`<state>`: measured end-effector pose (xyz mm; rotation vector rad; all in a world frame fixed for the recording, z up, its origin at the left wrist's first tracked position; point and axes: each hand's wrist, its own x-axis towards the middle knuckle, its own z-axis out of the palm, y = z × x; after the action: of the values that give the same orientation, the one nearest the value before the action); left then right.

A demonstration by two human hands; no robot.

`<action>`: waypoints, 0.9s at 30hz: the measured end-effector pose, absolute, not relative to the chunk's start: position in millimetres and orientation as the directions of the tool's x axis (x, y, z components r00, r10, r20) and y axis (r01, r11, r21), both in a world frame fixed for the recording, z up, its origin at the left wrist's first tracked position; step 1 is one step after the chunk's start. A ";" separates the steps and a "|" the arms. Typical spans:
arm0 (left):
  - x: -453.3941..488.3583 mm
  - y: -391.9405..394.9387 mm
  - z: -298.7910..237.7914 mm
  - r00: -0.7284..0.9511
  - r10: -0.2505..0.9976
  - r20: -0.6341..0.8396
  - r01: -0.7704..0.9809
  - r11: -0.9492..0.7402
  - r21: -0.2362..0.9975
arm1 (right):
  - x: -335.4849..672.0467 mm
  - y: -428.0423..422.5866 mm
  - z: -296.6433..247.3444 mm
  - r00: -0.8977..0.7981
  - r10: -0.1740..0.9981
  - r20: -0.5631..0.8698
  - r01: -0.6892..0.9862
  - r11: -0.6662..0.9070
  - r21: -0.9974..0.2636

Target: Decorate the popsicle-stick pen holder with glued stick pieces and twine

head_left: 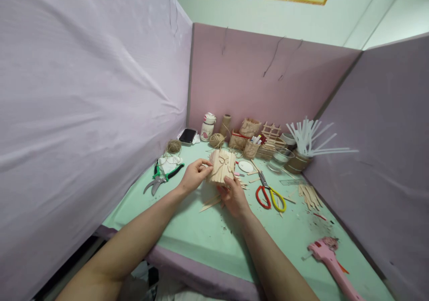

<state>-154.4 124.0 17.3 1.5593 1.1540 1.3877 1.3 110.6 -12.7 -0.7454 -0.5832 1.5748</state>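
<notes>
A small holder built of wooden craft sticks [221, 166], tied with a twine bow, is held above the green table [197, 229]. My left hand [193, 176] grips its left side with curled fingers. My right hand [234, 197] holds its lower right edge from beneath, fingers closed on it. A few loose sticks [210, 202] lie on the table just under the holder.
Red-and-yellow scissors [271, 196] lie right of my hands, green-handled pliers [161, 178] to the left. A pink glue gun [330, 261] sits at the near right. Twine balls, a jar of white sticks [301, 151], stick crafts and a phone line the back. Purple partitions enclose the table.
</notes>
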 end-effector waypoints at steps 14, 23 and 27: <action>-161.4 124.1 19.5 0.020 0.776 0.630 0.449 -0.570 0.688 | 2.3 110.7 -13.7 -0.070 0.991 -0.117 -0.665 -0.134 -0.735; -157.8 116.5 23.3 0.035 0.697 0.716 0.451 -0.650 0.611 | 2.8 110.5 -12.7 -0.070 0.991 -0.113 -0.667 -0.131 -0.733; -157.6 116.9 22.3 0.062 0.660 0.749 0.471 -0.681 0.561 | 1.9 110.5 -12.5 -0.066 0.991 -0.118 -0.671 -0.131 -0.730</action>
<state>-157.6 116.9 22.3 2.1605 1.1651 1.6784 1.9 110.5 -12.5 -0.7240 -0.5903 1.5803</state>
